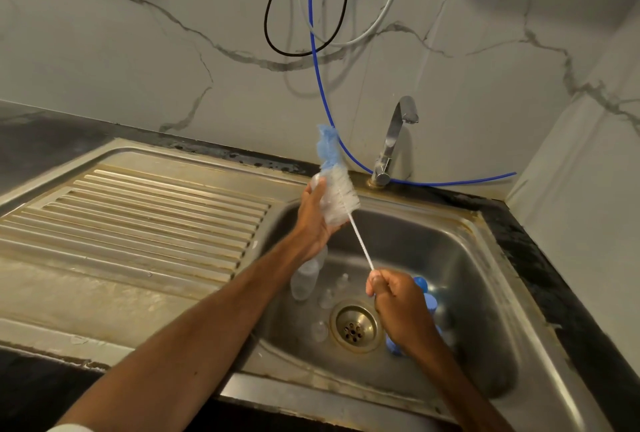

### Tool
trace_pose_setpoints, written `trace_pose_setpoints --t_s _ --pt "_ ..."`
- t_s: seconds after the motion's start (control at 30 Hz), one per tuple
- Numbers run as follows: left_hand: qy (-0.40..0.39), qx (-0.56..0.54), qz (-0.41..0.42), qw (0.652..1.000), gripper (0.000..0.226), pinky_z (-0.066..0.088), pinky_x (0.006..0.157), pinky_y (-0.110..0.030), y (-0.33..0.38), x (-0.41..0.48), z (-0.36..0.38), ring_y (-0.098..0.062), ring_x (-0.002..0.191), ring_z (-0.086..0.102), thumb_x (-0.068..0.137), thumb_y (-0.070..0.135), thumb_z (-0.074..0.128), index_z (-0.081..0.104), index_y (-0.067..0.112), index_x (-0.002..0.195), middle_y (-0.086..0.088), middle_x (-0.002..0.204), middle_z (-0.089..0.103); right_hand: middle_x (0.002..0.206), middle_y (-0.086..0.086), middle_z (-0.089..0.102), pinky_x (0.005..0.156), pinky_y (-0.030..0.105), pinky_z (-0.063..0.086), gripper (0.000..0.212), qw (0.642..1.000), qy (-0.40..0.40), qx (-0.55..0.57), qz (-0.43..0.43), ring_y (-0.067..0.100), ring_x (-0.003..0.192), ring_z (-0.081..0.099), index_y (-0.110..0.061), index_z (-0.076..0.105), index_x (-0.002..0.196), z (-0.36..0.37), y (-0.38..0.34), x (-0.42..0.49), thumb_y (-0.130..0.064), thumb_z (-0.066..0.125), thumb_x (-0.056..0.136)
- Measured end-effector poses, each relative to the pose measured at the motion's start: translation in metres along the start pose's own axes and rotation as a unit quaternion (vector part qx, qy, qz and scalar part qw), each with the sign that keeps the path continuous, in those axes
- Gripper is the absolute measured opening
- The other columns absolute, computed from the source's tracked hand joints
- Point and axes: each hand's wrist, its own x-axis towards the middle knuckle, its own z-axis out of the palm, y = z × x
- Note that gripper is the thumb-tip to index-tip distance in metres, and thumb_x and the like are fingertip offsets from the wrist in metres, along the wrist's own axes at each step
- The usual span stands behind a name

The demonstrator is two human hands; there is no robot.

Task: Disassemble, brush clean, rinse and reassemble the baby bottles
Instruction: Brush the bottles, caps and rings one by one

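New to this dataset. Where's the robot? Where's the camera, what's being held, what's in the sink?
No robot here: these are a person's two bare hands, filmed by one wide-angle camera worn on the head, looking down over a steel sink. The left hand holds a clear bottle. The right hand grips the thin handle of a bottle brush, white bristles with a blue sponge tip, raised to that bottle; whether the bristles are inside it I cannot tell. In the basin lie a second bottle, small clear teats and blue caps near the drain. A tap stands behind.
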Motion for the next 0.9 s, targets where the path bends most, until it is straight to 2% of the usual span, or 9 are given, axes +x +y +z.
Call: trace_pose_setpoints --t_s 0.1,0.23,0.37,0.47,0.63,0.73,0.8,0.87,0.9 --pt "0.041 -0.034 0.013 0.999 0.048 0.062 0.066 -0.043 0.008 0.004 -0.005 -0.034 0.111 0.066 0.105 0.032 0.053 0.039 0.016 0.148 -0.020 0.136 0.059 0.049 -0.010 0.050 0.056 0.031 0.042 0.041 1.000 -0.010 -0.015 -0.007 0.003 0.048 0.044 -0.016 0.054 0.061 -0.001 0.004 -0.010 -0.008 0.047 0.101" --pt "-0.010 0.029 0.008 0.999 0.052 0.062 0.076 -0.044 -0.001 -0.005 0.008 -0.034 0.114 0.067 0.102 0.041 0.055 0.041 0.020 0.147 -0.018 0.136 0.060 0.042 -0.012 0.045 0.049 0.024 0.033 0.039 0.999 0.022 0.016 0.023 0.004 0.041 0.038 -0.014 0.057 0.065 0.002 -0.001 0.014 -0.012 0.045 0.102" --pt "-0.009 -0.008 0.033 0.999 0.063 0.060 0.073 -0.048 0.002 0.004 -0.002 -0.038 0.115 0.066 0.097 0.044 0.062 0.040 0.014 0.149 -0.020 0.137 0.060 0.044 -0.011 0.044 0.051 0.026 0.030 0.040 0.998 -0.035 0.040 0.028 0.004 0.041 0.038 -0.015 0.054 0.065 -0.003 0.007 -0.003 -0.013 0.044 0.103" --pt "-0.007 0.017 0.035 0.999 0.061 0.061 0.072 -0.045 0.010 0.007 -0.009 -0.030 0.099 0.070 0.102 0.047 0.055 0.044 0.009 0.148 -0.019 0.124 0.063 0.046 -0.010 0.044 0.050 0.026 0.031 0.041 0.998 -0.050 0.036 0.013 0.003 0.043 0.039 -0.016 0.054 0.065 -0.004 0.005 -0.009 -0.013 0.044 0.104" --pt "-0.030 0.084 0.019 0.996 0.050 0.059 0.069 -0.033 0.000 -0.004 0.006 -0.019 0.088 0.070 0.102 0.046 0.055 0.052 0.014 0.140 -0.011 0.116 0.068 0.044 -0.013 0.045 0.047 0.023 0.028 0.041 0.997 -0.011 0.065 0.030 0.002 0.041 0.036 -0.019 0.054 0.064 0.001 -0.005 0.015 -0.010 0.043 0.103" --pt "-0.043 0.031 0.035 0.998 0.058 0.060 0.080 -0.044 0.007 0.004 -0.004 -0.033 0.112 0.068 0.101 0.046 0.059 0.047 0.012 0.146 -0.022 0.136 0.061 0.045 -0.011 0.043 0.050 0.026 0.030 0.041 0.997 -0.058 0.048 0.034 0.003 0.042 0.038 -0.019 0.054 0.064 -0.003 0.004 -0.004 -0.015 0.043 0.104" --pt "-0.045 0.029 0.032 0.998 0.056 0.059 0.088 -0.048 0.012 0.005 -0.009 -0.035 0.119 0.065 0.103 0.044 0.055 0.046 0.012 0.148 -0.022 0.139 0.060 0.046 -0.009 0.043 0.050 0.026 0.030 0.041 0.996 -0.070 0.043 0.029 0.003 0.043 0.037 -0.018 0.054 0.065 -0.004 0.005 -0.010 -0.016 0.043 0.104" --pt "-0.053 0.070 0.017 0.996 0.052 0.061 0.081 -0.041 0.010 -0.001 -0.003 -0.028 0.103 0.071 0.104 0.042 0.052 0.047 0.012 0.147 -0.018 0.127 0.066 0.045 -0.009 0.042 0.046 0.024 0.030 0.042 0.997 -0.043 0.059 0.029 0.003 0.042 0.036 -0.018 0.054 0.064 -0.004 0.002 0.001 -0.015 0.044 0.105" --pt "-0.059 0.090 0.006 0.994 0.053 0.060 0.071 -0.033 0.008 -0.006 0.002 -0.021 0.087 0.071 0.105 0.041 0.052 0.046 0.011 0.148 -0.014 0.114 0.070 0.045 -0.010 0.041 0.044 0.021 0.029 0.042 0.997 -0.026 0.071 0.033 0.003 0.041 0.034 -0.019 0.054 0.064 -0.003 -0.002 0.008 -0.015 0.044 0.105"
